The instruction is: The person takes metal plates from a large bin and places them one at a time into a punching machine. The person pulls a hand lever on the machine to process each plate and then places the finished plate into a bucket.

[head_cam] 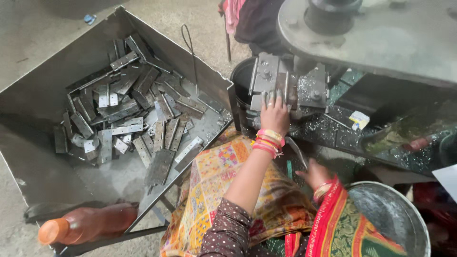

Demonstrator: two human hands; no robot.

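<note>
left hand (274, 114) on press fixture (285, 85), perhaps gripping; hinge bin (200, 71) beside.

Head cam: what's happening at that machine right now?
A person sits at a metal press-type machine. Their left hand is raised to the machine's clamp fixture, fingers resting on a metal piece there. Their right hand is lower, beside a thin metal lever; whether it grips anything cannot be told. To the left, an open metal bin holds a heap of flat hinge plates. An orange-capped bottle lies on its near edge. A round metal basin sits at the right.
</note>
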